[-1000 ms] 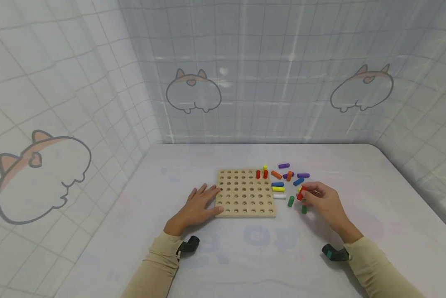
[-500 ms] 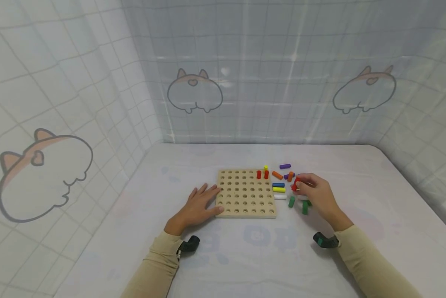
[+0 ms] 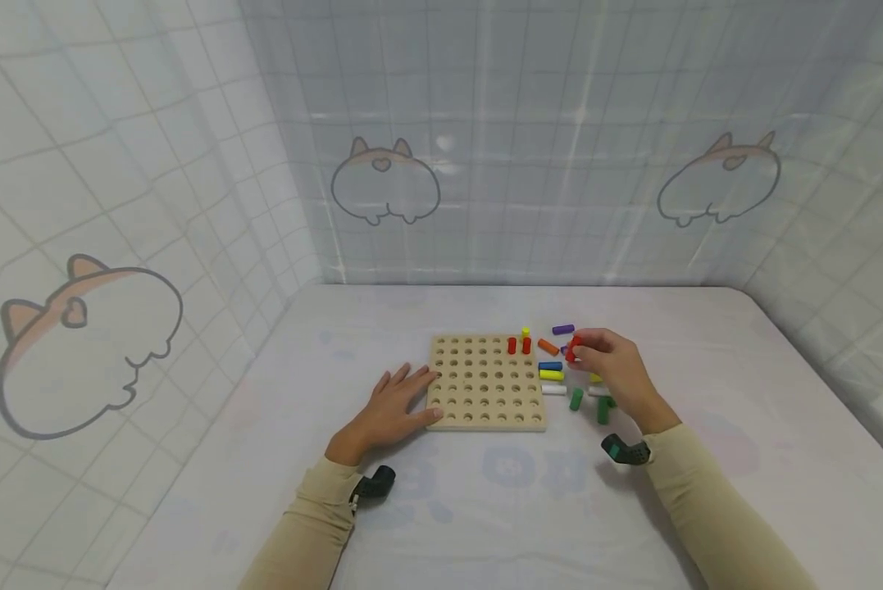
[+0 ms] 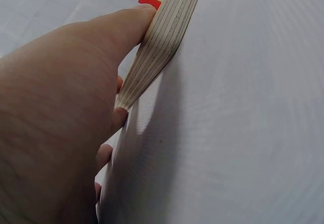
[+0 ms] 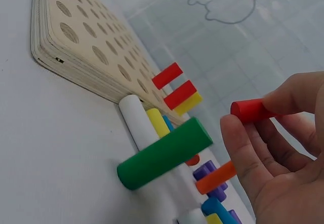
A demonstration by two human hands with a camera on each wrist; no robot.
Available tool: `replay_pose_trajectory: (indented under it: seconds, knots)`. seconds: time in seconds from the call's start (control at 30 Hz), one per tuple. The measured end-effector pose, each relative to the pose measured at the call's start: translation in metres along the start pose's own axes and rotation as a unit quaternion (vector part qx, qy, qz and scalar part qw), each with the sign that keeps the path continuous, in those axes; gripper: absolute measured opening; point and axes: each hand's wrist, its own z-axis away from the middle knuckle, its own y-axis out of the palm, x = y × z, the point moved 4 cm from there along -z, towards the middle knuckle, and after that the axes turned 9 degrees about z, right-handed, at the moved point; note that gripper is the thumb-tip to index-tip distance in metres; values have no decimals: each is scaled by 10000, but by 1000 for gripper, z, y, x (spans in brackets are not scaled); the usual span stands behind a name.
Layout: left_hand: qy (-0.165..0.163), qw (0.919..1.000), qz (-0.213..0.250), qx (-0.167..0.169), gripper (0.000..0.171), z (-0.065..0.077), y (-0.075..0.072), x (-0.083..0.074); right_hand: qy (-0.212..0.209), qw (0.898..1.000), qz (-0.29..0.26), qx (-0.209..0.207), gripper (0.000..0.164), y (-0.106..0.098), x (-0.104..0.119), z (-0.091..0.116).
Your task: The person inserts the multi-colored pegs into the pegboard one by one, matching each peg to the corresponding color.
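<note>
My right hand (image 3: 616, 373) pinches a red peg (image 5: 250, 110) between thumb and fingers, held above the loose pegs right of the board. A square wooden pegboard (image 3: 483, 396) with rows of round holes lies on the table. Two red pegs (image 5: 178, 93) stand upright in its far right holes. My left hand (image 3: 391, 412) lies with spread fingers at the board's left edge, the thumb and a fingertip touching it. In the left wrist view the thumb (image 4: 129, 26) rests along the board's layered side.
Loose pegs lie right of the board: a green peg (image 5: 164, 153) standing near it, a white peg (image 3: 554, 390), a yellow peg (image 3: 551, 375), a blue peg (image 3: 550, 366), orange and purple ones. A yellow peg (image 3: 525, 333) stands behind the board. Curtains surround the table.
My right hand has moved left and away from me, carrying the red peg from over the green pegs toward the orange and purple ones. The left hand has stayed in place.
</note>
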Motion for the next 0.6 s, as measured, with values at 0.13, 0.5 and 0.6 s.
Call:
replay_pose_trajectory:
  seconds: [0.13, 0.5, 0.6]
  knots:
    - [-14, 10000, 47, -10, 78, -1, 0, 1, 91, 9999, 129, 23, 47, 5, 1, -4]
    - [-57, 10000, 10, 10, 79, -2, 3, 3, 55, 9995, 6, 309, 43, 20, 16, -18]
    - [-55, 10000, 26, -10, 79, -2, 3, 4, 0, 9993, -27, 374, 44, 25, 22, -22]
